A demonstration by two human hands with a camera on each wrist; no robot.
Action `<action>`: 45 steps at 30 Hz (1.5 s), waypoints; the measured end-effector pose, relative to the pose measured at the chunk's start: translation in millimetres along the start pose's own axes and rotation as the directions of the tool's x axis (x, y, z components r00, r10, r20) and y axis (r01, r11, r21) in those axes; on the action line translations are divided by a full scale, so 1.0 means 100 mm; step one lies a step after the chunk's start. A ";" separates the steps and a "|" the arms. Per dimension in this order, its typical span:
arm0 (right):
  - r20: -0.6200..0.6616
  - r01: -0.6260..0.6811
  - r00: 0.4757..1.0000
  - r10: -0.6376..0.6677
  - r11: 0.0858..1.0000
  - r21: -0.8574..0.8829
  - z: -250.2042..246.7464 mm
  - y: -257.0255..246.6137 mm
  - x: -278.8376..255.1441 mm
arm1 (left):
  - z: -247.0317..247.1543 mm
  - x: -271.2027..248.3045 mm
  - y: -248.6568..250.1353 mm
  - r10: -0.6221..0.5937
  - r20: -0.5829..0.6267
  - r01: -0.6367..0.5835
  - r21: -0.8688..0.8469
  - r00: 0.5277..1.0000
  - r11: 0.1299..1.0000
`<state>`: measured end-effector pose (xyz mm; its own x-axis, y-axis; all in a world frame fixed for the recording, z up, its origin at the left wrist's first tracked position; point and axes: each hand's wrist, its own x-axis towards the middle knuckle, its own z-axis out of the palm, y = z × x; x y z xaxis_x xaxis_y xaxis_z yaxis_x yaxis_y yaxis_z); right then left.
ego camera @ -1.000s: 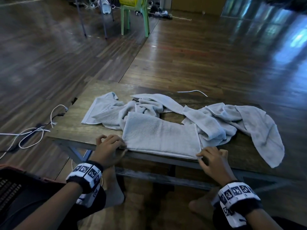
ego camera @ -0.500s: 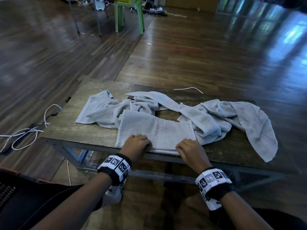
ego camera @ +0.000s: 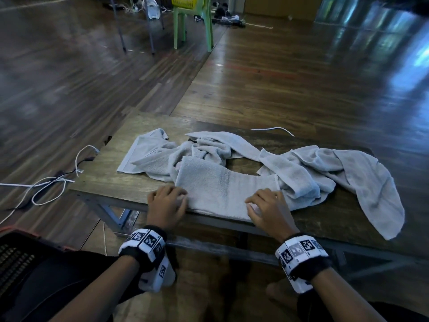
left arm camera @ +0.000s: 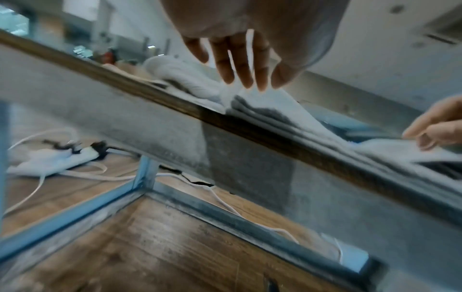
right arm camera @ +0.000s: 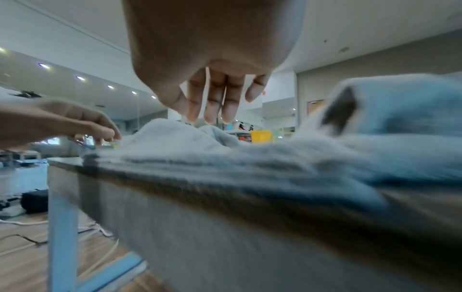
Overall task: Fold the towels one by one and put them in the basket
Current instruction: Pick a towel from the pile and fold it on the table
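A pale grey towel [ego camera: 220,187], folded into a rectangle, lies along the near edge of the low wooden table [ego camera: 111,182]. My left hand [ego camera: 171,198] is at its near left corner; in the left wrist view the fingertips [left arm camera: 247,83] pinch the top layer, which rises to them. My right hand [ego camera: 262,203] is at the near edge toward the right, and its fingers [left arm camera: 425,136] pinch a lifted layer there. Behind it, several crumpled towels [ego camera: 325,168] spread across the table. A dark basket [ego camera: 16,254] with an orange rim sits at my lower left.
One towel [ego camera: 380,205] hangs over the table's right front edge. White cables [ego camera: 46,184] and a power strip [left arm camera: 62,158] lie on the floor left of the table. A green chair [ego camera: 192,26] carrying a yellow basket stands far back.
A second ago my hands were at the towel's two near corners. They came in along the near edge; since then the left has gone back to the left corner.
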<state>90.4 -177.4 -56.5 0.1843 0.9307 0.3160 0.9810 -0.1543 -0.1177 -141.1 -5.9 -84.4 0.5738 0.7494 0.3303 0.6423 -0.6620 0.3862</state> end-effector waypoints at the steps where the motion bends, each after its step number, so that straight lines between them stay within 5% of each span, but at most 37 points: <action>1: 0.002 0.016 1.000 -0.016 1.000 -0.003 0.02 -0.08 0.18 | -0.05 0.01 -0.04 -0.151 0.008 0.151 -0.032 0.989 0.988; 4: 0.056 0.061 0.997 -0.061 0.998 0.002 0.07 -0.41 0.81 | -0.12 0.04 -0.08 -0.415 0.103 0.423 -0.075 0.904 0.903; 11: 0.391 0.083 0.917 -0.077 0.997 0.001 0.20 -0.97 1.94 | -0.05 0.11 -0.10 -0.489 0.258 0.508 -0.009 0.833 0.861; 17: 0.395 0.068 0.913 -0.103 0.993 0.101 0.06 -0.94 2.13 | -0.27 0.18 -0.04 -0.485 0.299 0.528 -0.077 0.822 0.846; 25: 0.186 -0.047 0.981 -0.054 0.865 0.500 -0.67 -0.46 1.99 | -0.81 0.32 0.22 -0.244 -0.033 0.205 -0.440 0.969 0.874; 29: 0.265 -0.132 0.964 -0.022 0.826 0.549 -0.85 0.01 1.65 | -0.73 0.26 0.60 0.006 -0.097 -0.054 -0.504 0.995 0.862; 35: 0.432 -0.267 0.899 0.075 0.875 0.404 -0.65 0.59 1.17 | -0.09 0.02 1.14 0.229 0.082 -0.182 -0.380 0.970 0.907; 40: 0.575 -0.381 0.799 0.178 0.889 0.255 -0.38 0.83 1.03 | 0.29 -0.04 1.44 0.238 0.238 -0.188 -0.214 0.942 0.958; 45: 0.542 -0.407 0.807 0.235 0.886 0.221 -0.18 0.90 0.92 | 0.44 -0.10 1.47 0.259 0.266 -0.235 -0.119 0.929 0.965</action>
<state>197.1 -111.2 -21.3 0.3463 0.8944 -0.2832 0.7809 -0.4421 -0.4412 -30.4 -110.9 -68.8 0.8340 0.5223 0.1779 0.4244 -0.8133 0.3980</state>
